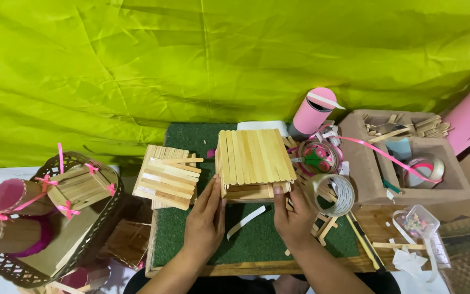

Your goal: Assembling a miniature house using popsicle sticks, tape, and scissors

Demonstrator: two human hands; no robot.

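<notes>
Right at the middle of the green mat stands a small house of wooden craft sticks, its flat stick roof facing up. Both hands hold it — the left hand pressed against its left wall with fingers stretched flat, the right hand at its near right corner, fingers curled onto the base. Just left of it lies a stick panel; to the right, a tape roll — farther off, a pink tube.
</notes>
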